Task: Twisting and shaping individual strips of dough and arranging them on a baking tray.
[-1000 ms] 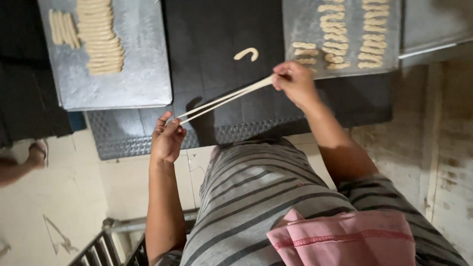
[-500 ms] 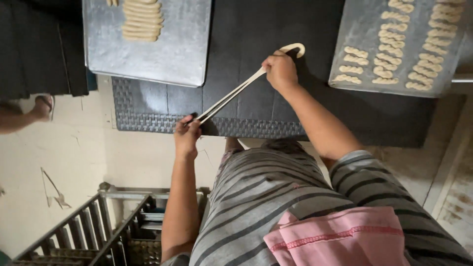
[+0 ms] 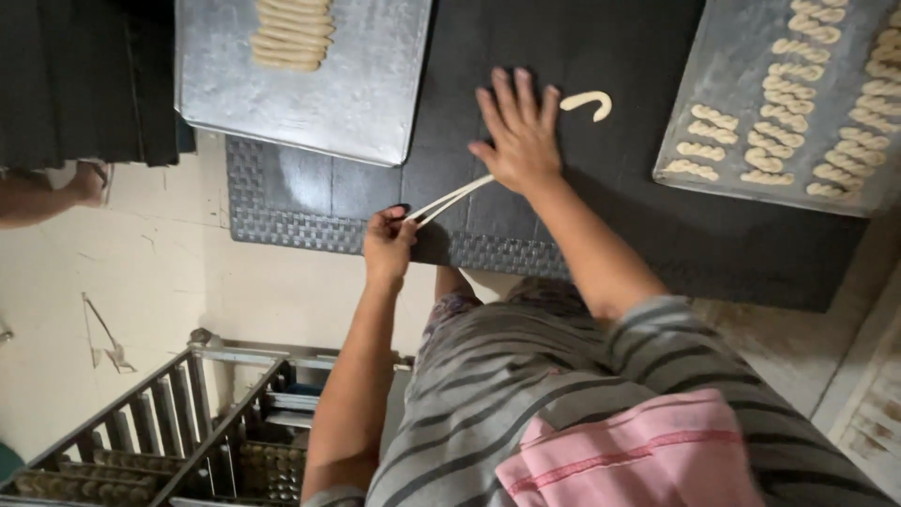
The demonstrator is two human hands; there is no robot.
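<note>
On the dark work surface: I see everything laid out across a black table [image 3: 582, 235] with a woven mat [image 3: 291, 202] at its near edge, which gives the dough a flat place to be rolled.
Left tray: a steel tray [image 3: 347, 103] sits at the far left with a stack of straight dough sticks [image 3: 291, 33] on its far end, near enough to draw from.
Right tray: a second tray [image 3: 694, 160] on the right carries rows of twisted pieces [image 3: 798, 103], lined up side by side, so I judge it the place for shaped ones.
Rack: a metal rack [image 3: 178, 422] stands on the floor below the table edge; what its shelves hold is too dim for me to tell.
Right hand: my right hand [image 3: 521, 131] lies flat, fingers spread, palm pressing one end of the dough strand onto the table, probably to pin or roll it.
Left hand: my left hand [image 3: 389, 244] is pinched shut on the other end, lifted just above the mat to keep the strand taut.
Dough strand: the doubled strand [image 3: 450, 199] stretches between both hands, well apart.
Loose piece: one hooked bit of dough [image 3: 589, 101] lies beside my right fingertips.
</note>
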